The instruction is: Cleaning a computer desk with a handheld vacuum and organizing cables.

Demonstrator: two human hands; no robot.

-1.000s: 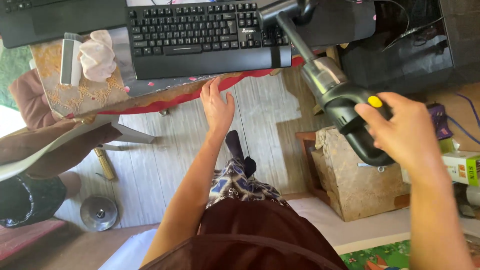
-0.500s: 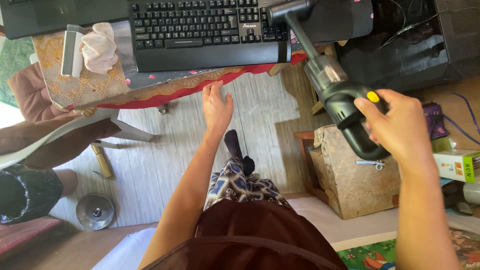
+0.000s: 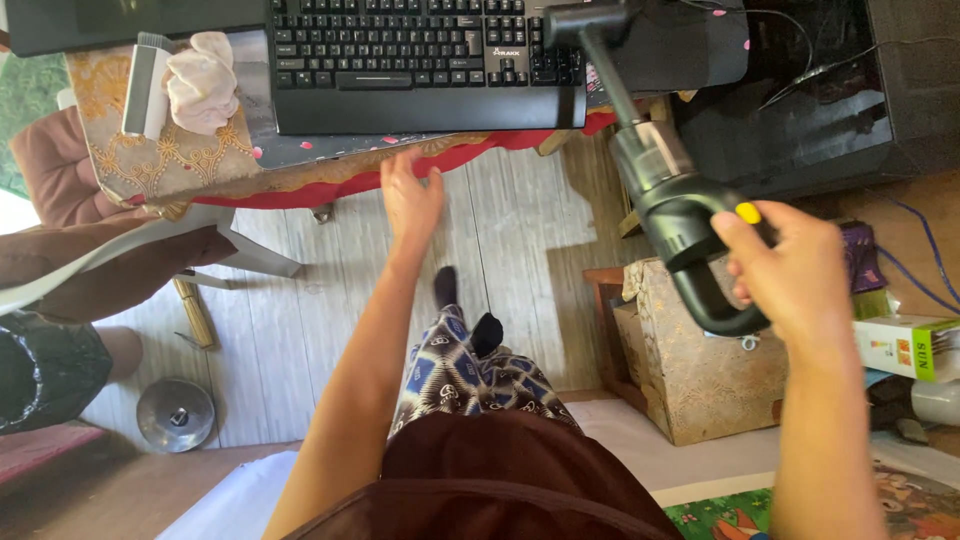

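My right hand (image 3: 790, 270) grips the handle of a black handheld vacuum cleaner (image 3: 670, 190) with a yellow button. Its long nozzle reaches up to the right end of a black keyboard (image 3: 420, 60) on the desk. My left hand (image 3: 408, 197) is stretched forward with fingers apart, its fingertips at the desk's front edge (image 3: 330, 185), which is covered by a red and gold cloth. It holds nothing.
A crumpled pinkish cloth (image 3: 200, 80) and a grey brush (image 3: 145, 85) lie on the desk's left part. A black mouse pad (image 3: 690, 45) lies right of the keyboard. Below stand a patterned box (image 3: 690, 370), a metal lid (image 3: 175, 413) on the floor, and a chair (image 3: 110, 260).
My left hand moved forward and left, up to the desk edge. The vacuum's nozzle shifted slightly along the keyboard's right end; my right hand keeps its grip.
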